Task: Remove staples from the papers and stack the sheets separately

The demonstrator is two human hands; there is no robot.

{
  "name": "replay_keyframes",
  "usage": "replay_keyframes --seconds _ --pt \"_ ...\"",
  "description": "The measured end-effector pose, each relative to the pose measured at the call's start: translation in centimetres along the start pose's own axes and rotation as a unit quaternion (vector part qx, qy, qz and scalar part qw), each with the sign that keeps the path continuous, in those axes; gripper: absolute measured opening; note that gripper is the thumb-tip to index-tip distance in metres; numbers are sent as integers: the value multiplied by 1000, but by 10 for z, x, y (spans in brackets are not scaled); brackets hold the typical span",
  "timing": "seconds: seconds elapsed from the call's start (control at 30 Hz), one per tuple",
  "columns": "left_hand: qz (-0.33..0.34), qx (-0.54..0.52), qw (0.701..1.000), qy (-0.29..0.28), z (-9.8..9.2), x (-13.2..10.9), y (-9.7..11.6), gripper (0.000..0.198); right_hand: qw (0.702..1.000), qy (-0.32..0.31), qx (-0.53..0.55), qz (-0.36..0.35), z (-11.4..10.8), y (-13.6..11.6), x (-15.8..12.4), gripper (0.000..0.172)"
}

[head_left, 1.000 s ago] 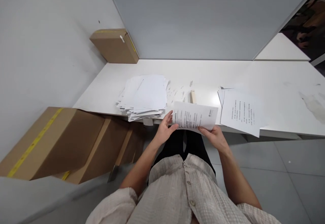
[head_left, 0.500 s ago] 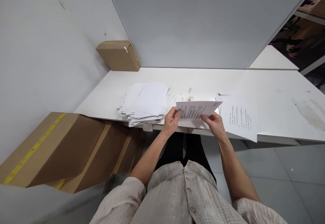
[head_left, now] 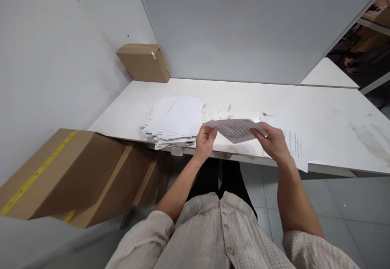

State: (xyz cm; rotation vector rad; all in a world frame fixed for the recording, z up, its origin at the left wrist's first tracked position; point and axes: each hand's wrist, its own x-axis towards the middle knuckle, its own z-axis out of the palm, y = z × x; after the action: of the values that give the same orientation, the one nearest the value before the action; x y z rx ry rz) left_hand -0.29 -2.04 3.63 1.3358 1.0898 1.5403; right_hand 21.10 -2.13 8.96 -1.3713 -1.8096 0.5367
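Note:
A printed sheet of paper point(head_left: 233, 129) hangs between my hands above the front edge of the white table, bent and tilted so its text side shows. My left hand point(head_left: 205, 141) is closed on its left end. At the right end, my right hand point(head_left: 272, 141) pinches it between thumb and fingers. Just left of my left hand lies an uneven stack of white papers point(head_left: 179, 116). Under and beyond my right hand, more printed sheets point(head_left: 300, 139) rest on the table, one corner sticking out past the front edge.
A small cardboard box point(head_left: 143, 63) stands in the back left corner of the table point(head_left: 329, 118). Larger cardboard boxes point(head_left: 61, 171) with yellow tape sit on the left below table height. A grey panel point(head_left: 237, 29) rises along the table's back edge.
My right hand has moved right and its hold is now at the sheet's right end. The sheet has turned and bent, lying flatter to my view than before.

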Motion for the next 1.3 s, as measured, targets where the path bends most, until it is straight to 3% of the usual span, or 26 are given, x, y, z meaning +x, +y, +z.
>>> replay_keyframes --seconds 0.07,0.13,0.27,0.33,0.47,0.63,0.83,0.97,1.1,1.23,1.3 --pt "-15 6 1000 20 -3 -2 -7 40 985 -49 -160 -52 -19 -21 8 20" --pt "-27 29 999 25 -5 -6 -17 50 951 -92 -283 -85 -28 -37 14 23" --pt "-20 87 996 -15 -6 -14 -37 46 883 -163 -427 -107 -14 -46 19 28" --pt "-19 87 995 -43 -6 -14 -44 41 865 -188 -452 -107 -2 -43 19 30" --pt "-46 56 994 -87 -8 -11 -53 31 861 -214 -449 -110 12 -34 19 28" --pt "-23 70 990 -116 -12 -7 -53 26 862 -199 -452 -114 11 -29 21 20" --pt "-9 121 985 -118 -12 -5 -53 28 852 -235 -454 -115 10 -31 22 22" --pt "45 157 980 -114 -15 -3 -37 29 869 -203 -435 -121 -1 -39 13 20" --pt "63 172 969 -164 -19 -3 -16 27 915 -202 -344 -65 -14 -31 -10 21" --pt "6 159 974 -163 -19 -5 -15 26 965 -222 -109 90 -14 6 -45 26" --pt "-13 154 979 -136 -17 -4 -23 27 958 -202 36 200 -7 29 -64 31"
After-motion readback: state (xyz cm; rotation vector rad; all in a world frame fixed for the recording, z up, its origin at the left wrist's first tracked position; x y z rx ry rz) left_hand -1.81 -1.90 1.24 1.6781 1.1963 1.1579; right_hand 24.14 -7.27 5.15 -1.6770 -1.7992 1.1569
